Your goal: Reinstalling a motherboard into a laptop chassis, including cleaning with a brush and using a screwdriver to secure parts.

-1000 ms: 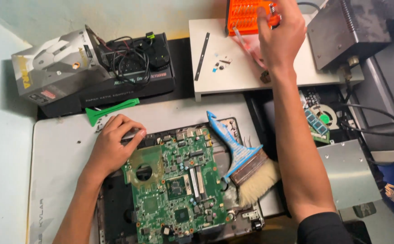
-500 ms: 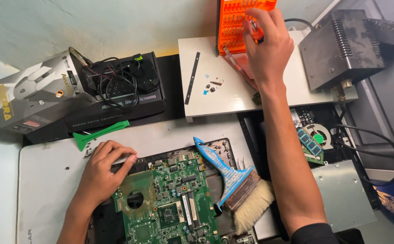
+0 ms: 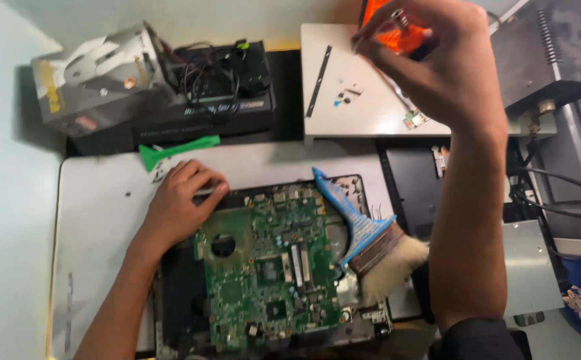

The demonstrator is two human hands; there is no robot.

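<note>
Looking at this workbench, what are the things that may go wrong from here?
1. The brush lies across the bare green circuit board; its bristles may snag small parts or shed on them.
2. The left hand presses at the board's top corner, so it may flex or take static.
3. The right hand is raised over the white tray; the tiny loose parts there could scatter if bumped.

1. The circuit board (image 3: pixel 267 267) is matt green laminate, studded with small shiny metal parts.
2. Just right of the circuit board, the brush (image 3: pixel 364 233) has a blue plastic handle and pale, soft bristles.
3. Up-left of the circuit board, the pry tool (image 3: pixel 174 151) is smooth green plastic.
4. Far up-left of the circuit board, the grey box (image 3: pixel 94 77) looks like dull sheet metal.
5. Under the circuit board, the bench (image 3: pixel 97 220) is smooth, matt white.
</note>
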